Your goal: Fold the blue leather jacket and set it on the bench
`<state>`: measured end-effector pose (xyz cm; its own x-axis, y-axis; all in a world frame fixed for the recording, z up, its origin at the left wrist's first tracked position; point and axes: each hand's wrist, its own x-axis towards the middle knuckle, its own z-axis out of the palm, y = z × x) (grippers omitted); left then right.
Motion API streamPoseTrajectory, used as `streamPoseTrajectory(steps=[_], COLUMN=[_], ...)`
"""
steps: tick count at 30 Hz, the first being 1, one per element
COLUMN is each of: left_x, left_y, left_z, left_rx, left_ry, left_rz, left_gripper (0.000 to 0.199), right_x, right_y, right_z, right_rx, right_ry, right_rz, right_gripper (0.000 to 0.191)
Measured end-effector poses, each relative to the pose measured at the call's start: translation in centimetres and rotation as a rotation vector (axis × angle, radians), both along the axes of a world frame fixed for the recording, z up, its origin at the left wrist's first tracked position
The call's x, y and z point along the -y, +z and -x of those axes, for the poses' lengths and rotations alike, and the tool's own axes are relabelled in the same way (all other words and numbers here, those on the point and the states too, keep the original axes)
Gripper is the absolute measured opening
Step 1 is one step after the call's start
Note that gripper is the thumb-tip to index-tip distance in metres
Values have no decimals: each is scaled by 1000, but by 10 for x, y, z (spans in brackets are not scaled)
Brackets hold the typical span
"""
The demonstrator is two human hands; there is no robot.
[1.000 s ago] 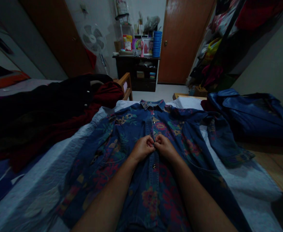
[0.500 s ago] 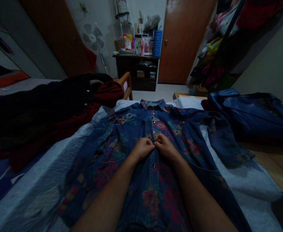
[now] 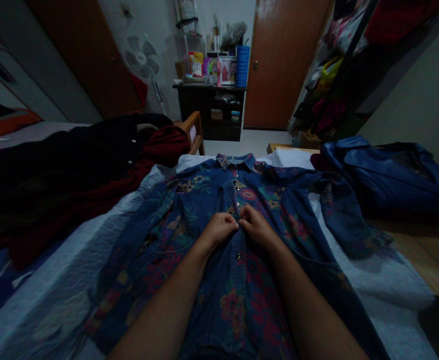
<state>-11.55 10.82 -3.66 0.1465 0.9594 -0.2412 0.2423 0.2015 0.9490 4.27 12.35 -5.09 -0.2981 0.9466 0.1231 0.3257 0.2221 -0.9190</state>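
A blue denim shirt [image 3: 212,200] with a red and yellow flower print lies spread face up, its collar away from me. Both of my hands meet at the middle of its button front. My left hand [image 3: 221,229] pinches the left edge of the placket, and my right hand [image 3: 255,225] pinches the cloth just beside it. Fingertips nearly touch, hiding the button or buttonhole between them. Metal buttons show above the hands, and one button [image 3: 238,256] sits below them.
A white quilted cover [image 3: 92,245] lies under the shirt. Dark and maroon clothes [image 3: 129,170] are heaped at left. A folded blue denim garment [image 3: 388,175] rests at right. Beyond stand a fan [image 3: 142,57], a dark cabinet [image 3: 187,107] and a wooden door [image 3: 279,65].
The view has shifted very slightly. Both hands keep their pinch at the same spot on the shirt front, with hardly any finger movement.
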Motion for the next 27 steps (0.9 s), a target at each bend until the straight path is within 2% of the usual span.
streamPoseTrajectory(steps=[6, 13, 17, 19, 21, 22, 25, 27], left_x=[1, -1, -4, -4, -3, -2, 1, 3], left_y=[-3, 2, 3, 2, 2, 3, 5, 6], left_z=[0, 4, 4, 2, 0, 0, -2, -3], left_rx=[-17, 88, 52, -59, -233, -322, -513, -583], left_ry=[-30, -35, -64, -31, 24, 42, 17, -26], left_rz=[-55, 37, 76, 12, -142, -239, -470, -506], left_gripper=[12, 10, 9, 7, 2, 7, 14, 10], right_x=[1, 0, 0, 0, -1, -1, -2, -2], right_y=[0, 4, 5, 6, 7, 7, 6, 4], right_z=[-2, -9, -11, -10, -9, -8, -6, -3], right_rx=[42, 26, 9, 21, 57, 80, 179, 266], right_ry=[-30, 83, 69, 49, 22, 3, -84, -117], right_rz=[54, 98, 151, 153, 113, 80, -76, -194], right_gripper=[18, 27, 36, 38, 36, 34, 22, 20])
